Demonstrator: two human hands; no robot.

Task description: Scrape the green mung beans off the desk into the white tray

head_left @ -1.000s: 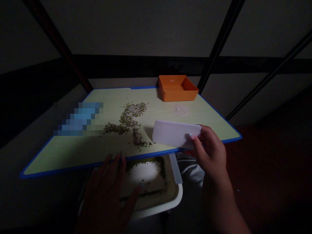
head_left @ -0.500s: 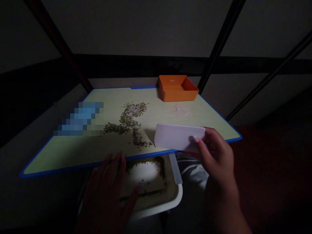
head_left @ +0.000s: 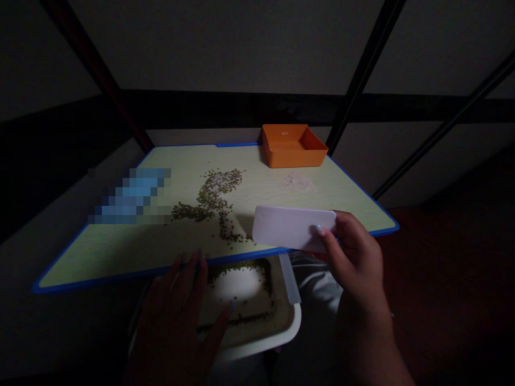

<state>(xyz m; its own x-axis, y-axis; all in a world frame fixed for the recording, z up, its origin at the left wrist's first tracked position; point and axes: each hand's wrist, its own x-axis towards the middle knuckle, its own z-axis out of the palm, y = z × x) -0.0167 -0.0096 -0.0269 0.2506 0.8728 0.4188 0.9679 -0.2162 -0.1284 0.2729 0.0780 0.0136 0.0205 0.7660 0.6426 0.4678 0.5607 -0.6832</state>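
My right hand [head_left: 354, 246] grips a flat white plastic scraper [head_left: 287, 228] by its right end, thumb on the near face. The scraper stands tilted on edge near the front rim of the pale table [head_left: 108, 252]. Just left of it, small green beans [head_left: 215, 193], mixed with white grains, lie scattered in a branching patch. My left hand [head_left: 181, 300] is spread open in shadow over the left part of a white basin [head_left: 295, 324], fingertips by the table's front edge. More beans lie along the basin's inner edges; my hand hides its left side.
An orange box [head_left: 295, 157] stands at the table's back right. In front of it is a small pile of white grains [head_left: 298, 183]. A blurred-out blue object [head_left: 134, 195] lies at the left edge. Blue trim borders the table; cabinet panels rise behind it.
The scraper and my right hand have shifted slightly right and toward me, then a little back left. My left hand and the beans look unchanged.
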